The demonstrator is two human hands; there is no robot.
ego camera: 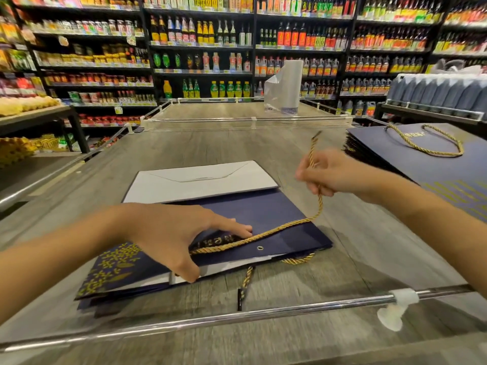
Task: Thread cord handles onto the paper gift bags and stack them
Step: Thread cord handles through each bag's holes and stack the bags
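A flat navy paper gift bag [276,222] with gold print lies on the wooden table [355,259], its white base flap folded up at the far side. My left hand [171,235] grips the bag's near top edge, thumb under, fingers on top. A gold twisted cord [287,227] runs from under that hand across the bag, past a metal eyelet [260,248], and up to my right hand [329,172], which pinches it near its black tip above the table. A second cord end [243,288] hangs out below the bag's edge.
A stack of navy bags [421,159] with a gold cord handle on top lies at the right. A roll of clear plastic bags [286,88] stands at the far end. A chrome rail [237,317] runs along the near edge. Shelves of bottles surround the table.
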